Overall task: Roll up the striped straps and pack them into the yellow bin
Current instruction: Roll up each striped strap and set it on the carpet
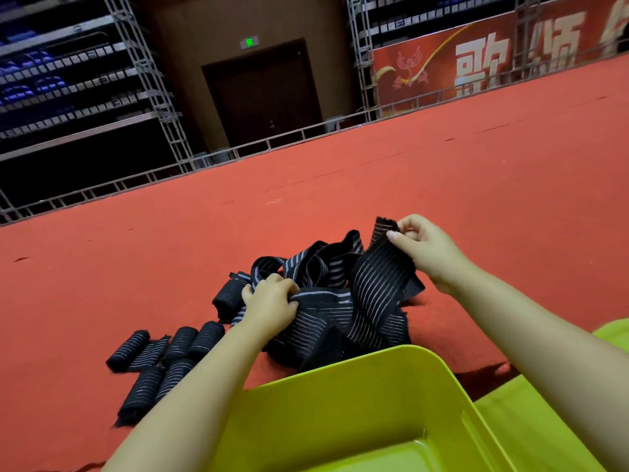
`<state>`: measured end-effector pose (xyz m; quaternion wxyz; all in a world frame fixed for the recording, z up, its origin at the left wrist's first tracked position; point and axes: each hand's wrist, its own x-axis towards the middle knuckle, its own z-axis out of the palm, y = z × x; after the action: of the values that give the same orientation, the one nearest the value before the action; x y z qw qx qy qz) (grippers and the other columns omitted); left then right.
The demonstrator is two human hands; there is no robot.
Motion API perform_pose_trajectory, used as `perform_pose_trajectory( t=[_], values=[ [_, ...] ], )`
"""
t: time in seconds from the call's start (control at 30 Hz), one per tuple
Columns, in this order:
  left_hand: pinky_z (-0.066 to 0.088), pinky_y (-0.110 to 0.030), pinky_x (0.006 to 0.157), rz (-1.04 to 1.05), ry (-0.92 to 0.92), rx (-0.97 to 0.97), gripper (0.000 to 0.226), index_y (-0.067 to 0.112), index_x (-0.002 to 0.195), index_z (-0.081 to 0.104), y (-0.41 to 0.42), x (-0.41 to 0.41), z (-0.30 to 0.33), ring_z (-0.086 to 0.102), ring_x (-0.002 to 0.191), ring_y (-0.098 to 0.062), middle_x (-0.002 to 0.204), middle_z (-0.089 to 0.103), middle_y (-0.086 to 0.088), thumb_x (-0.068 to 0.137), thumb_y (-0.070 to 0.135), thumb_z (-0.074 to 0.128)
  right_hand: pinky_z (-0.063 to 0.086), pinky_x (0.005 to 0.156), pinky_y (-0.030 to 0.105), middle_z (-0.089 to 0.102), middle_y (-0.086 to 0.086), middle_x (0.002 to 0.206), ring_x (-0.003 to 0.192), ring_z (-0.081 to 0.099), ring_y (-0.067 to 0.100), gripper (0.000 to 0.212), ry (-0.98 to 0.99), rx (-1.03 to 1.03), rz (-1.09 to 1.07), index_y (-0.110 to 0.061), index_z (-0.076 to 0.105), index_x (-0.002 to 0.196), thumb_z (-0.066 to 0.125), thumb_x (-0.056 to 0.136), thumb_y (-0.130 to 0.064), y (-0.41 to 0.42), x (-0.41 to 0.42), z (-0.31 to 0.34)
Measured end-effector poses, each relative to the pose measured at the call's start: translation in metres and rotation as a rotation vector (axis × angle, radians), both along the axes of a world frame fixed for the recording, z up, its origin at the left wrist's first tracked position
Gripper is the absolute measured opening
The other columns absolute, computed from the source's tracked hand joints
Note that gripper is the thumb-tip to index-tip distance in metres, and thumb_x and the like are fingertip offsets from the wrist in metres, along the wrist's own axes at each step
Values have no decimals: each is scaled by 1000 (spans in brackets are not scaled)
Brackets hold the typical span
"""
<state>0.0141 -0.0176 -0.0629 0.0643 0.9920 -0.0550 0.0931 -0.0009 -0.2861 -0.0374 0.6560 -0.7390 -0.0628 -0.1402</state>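
At frame centre, the left hand (270, 301) grips the tangled striped straps (343, 294) while the right hand (422, 248) pinches one strap end (386, 228). Pull it free, then roll tightly; the yellow bin (357, 417) waits lower right.

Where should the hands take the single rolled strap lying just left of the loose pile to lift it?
Probably across the middle of the rolled strap, coming from above with fingers on its two long sides. It lies on its side on the red carpet, apart from the other rolls. The left hand is close beside it, gripping the loose pile.
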Motion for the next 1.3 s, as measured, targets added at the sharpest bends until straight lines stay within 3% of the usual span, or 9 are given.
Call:
perform_pose_trajectory(
  t=[0.13,0.33,0.5,0.63,0.73,0.87,1.0,1.13,1.3],
  values=[
    [38,-39,107,-171,204,-682,48,26,136,50,-28,-26,30,49,125,-13,139,51,6,92,43,60,36,50,23,51,8,72,62,46,16,14,-74,62,111,-18,50,83,54,96,-14,7,-24,25],
    [47,-45,102,-169,378,-1447,42,15,111,62,-54,-71,87,65,108,-22,110,71,-6,94,51,48,42,56,20,58,0,75,64,55,10,11,-168,192,386,-17,49,87,49,97,-11,18,-74,79],
    [53,-41,85,-341,394,-1533,53,14,113,60,-53,-118,128,69,100,-21,101,73,-6,86,58,49,47,62,21,61,0,81,71,59,11,7,-244,214,483,-14,48,91,48,97,-11,30,-117,116],
    [49,-43,92,-414,406,-1585,57,14,116,61,-49,-154,145,68,91,-20,96,72,-5,81,57,52,44,64,18,59,-6,77,72,56,4,11,-305,-1,442,-15,48,88,50,97,-8,46,-150,115],
    [53,-33,81,-411,284,-1586,44,8,118,60,-44,-170,140,68,86,-16,101,69,-7,84,36,61,44,68,22,58,3,83,77,56,7,4,-279,-128,468,-6,50,91,52,95,-4,55,-171,96],
    [53,-24,62,-339,79,-1558,14,9,95,63,-43,-188,116,64,75,-18,84,67,-5,86,-2,61,48,75,22,65,0,91,85,62,6,7,-196,-63,501,0,53,97,57,91,1,60,-192,64],
    [49,-32,74,-312,-35,-1585,17,11,87,61,-39,-201,97,60,79,-19,82,64,-4,83,-5,65,52,78,21,72,-4,94,91,67,7,20,-126,50,475,-12,63,96,61,86,6,58,-205,51],
    [51,-24,62,-298,-83,-1623,17,12,89,60,-36,-210,94,63,74,-15,80,66,1,83,-3,66,53,89,36,72,3,96,89,68,15,16,5,289,476,-11,67,101,62,85,-10,52,-211,53],
    [48,-28,61,-271,-126,-1594,18,14,89,60,-41,-217,94,62,79,-19,80,66,4,83,-1,68,57,73,31,71,5,87,80,67,15,8,-9,232,355,-10,66,91,65,84,-7,57,-214,58]
  ],
)
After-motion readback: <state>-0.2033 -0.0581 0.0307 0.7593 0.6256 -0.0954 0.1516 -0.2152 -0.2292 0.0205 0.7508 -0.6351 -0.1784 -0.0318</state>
